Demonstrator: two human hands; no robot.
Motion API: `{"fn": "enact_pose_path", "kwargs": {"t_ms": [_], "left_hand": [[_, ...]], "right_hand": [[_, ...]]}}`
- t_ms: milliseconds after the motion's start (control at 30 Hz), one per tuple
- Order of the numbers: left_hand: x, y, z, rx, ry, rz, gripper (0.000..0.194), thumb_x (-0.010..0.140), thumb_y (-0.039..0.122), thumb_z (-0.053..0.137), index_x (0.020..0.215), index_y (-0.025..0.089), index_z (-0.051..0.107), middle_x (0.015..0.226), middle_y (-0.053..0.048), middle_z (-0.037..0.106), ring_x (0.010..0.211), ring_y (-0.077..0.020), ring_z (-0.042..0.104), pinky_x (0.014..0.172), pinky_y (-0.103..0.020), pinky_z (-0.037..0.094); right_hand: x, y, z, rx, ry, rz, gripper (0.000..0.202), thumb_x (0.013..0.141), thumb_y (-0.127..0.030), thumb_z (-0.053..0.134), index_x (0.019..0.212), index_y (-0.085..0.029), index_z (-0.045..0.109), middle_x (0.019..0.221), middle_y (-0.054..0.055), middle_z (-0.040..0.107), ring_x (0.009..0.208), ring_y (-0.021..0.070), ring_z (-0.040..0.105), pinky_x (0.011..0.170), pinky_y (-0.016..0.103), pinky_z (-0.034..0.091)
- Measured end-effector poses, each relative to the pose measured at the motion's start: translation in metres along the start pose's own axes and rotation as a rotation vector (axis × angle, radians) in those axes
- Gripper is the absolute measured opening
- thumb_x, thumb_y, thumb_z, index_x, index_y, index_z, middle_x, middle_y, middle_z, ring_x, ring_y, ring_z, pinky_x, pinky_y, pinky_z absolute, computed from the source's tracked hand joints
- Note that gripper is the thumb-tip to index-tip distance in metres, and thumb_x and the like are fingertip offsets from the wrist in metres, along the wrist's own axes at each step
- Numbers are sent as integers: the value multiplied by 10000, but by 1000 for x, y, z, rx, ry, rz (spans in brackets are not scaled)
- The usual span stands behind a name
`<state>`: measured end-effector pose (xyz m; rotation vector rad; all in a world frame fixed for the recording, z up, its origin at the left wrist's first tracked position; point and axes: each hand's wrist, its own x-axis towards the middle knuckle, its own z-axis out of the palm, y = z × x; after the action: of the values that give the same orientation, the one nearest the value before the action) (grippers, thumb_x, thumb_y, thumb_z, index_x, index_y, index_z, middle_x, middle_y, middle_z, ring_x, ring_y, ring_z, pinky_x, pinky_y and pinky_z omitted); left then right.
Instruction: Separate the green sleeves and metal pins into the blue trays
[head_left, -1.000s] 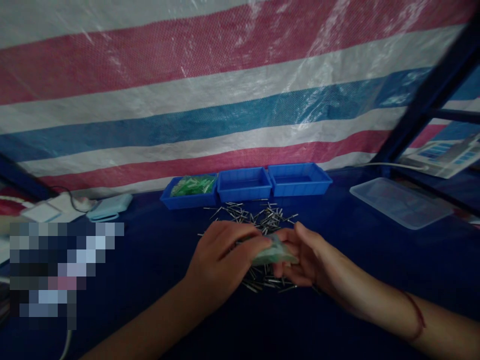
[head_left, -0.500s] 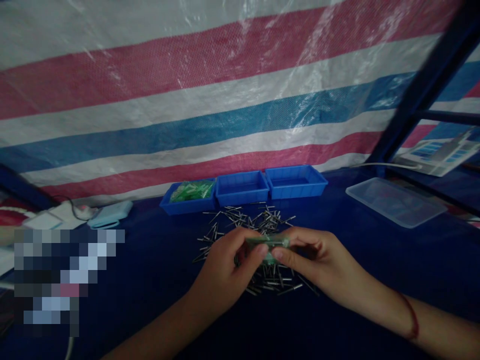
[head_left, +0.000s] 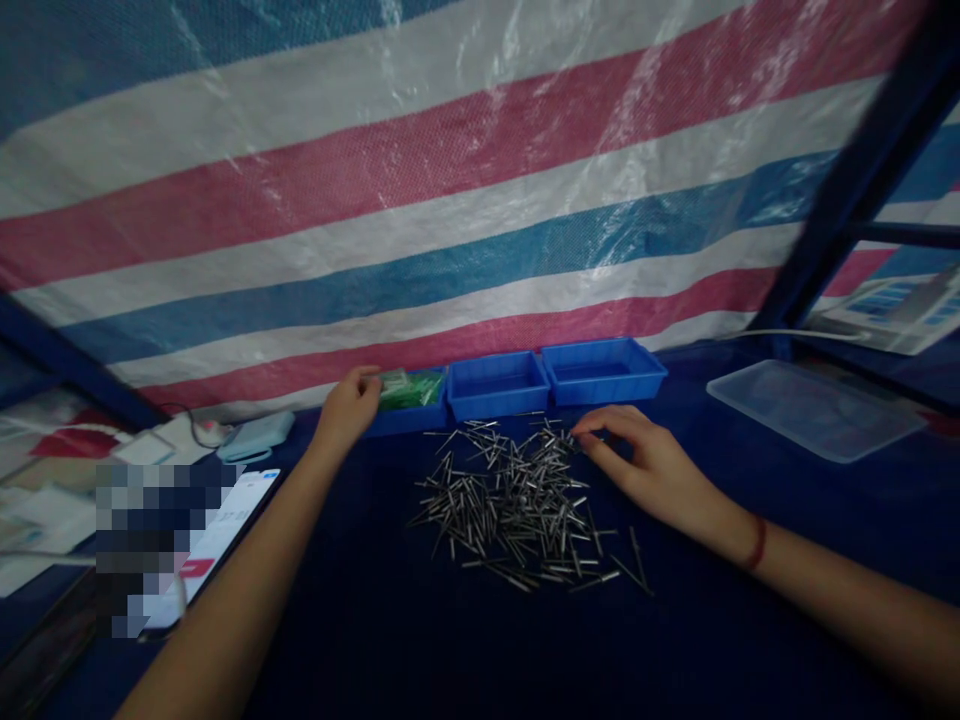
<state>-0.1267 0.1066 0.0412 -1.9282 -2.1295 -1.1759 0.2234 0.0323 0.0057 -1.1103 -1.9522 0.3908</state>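
Thin, shiny metal pins (head_left: 517,500) lay tangled on the worktop (head_left: 450,650), the right hand (head_left: 656,468) curled at their edge. The left hand (head_left: 349,408) partly hid the blue tray (head_left: 409,419) of green packets (head_left: 412,391); neither hand's grip could be made out.

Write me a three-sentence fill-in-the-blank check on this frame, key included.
The packets in the tray beside the left hand are coloured ____.
Along the striped sheet, the blue trays number ____.
The hand closer to the metal pins is the ____ one.

green; three; right
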Motion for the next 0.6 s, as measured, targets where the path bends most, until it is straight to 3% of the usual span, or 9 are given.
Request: {"fn": "enact_pose_path", "kwargs": {"t_ms": [100,167,233,300,433,600], "left_hand": [[-17,11,2,67,101,50,257,798,262,508,1015,170,608,1064,-132,565,1087,-326,479,915,-503,358],[-37,23,-2,76,153,150,280,842,247,473,1092,171,573,1195,-137,476,1178,-305,397,993,-500,287],[-60,35,-6,65,48,454,228,867,257,464,1034,162,587,1120,-116,503,1118,-265,448,983,-468,332],[-82,44,-5,28,-165,597,238,890,269,449,1075,167,557,1127,-101,504,1117,-241,461,972,-451,368],[-108,52,10,1,-380,457,377,938,351,360,1228,141,478,1286,-138,427,1226,-258,391,1026,-468,322],[-111,52,24,-29,-443,384,403,953,375,308,1216,138,499,1274,-135,462,1222,-255,404,1031,-479,315]], "right_hand": [[3,5,-1,-96,-54,-59,188,858,-337,483,863,-207,620,925,52,661,935,216,592,879,441,436],[4,7,0,-116,-113,-61,243,861,-380,485,972,-200,606,1019,73,646,1018,228,572,917,447,430],[5,9,4,-131,-164,-58,350,855,-438,491,1092,-192,568,1140,104,609,1111,249,534,960,465,413],[7,11,10,-145,-193,-60,448,844,-485,494,1175,-185,526,1244,132,553,1187,274,484,996,489,385],[10,16,18,-182,-242,-106,546,840,-525,476,1260,-175,470,1338,155,478,1236,301,440,1015,521,355],[11,14,19,-220,-317,-150,542,840,-528,477,1255,-179,482,1242,129,568,1153,285,516,976,517,386]]}}
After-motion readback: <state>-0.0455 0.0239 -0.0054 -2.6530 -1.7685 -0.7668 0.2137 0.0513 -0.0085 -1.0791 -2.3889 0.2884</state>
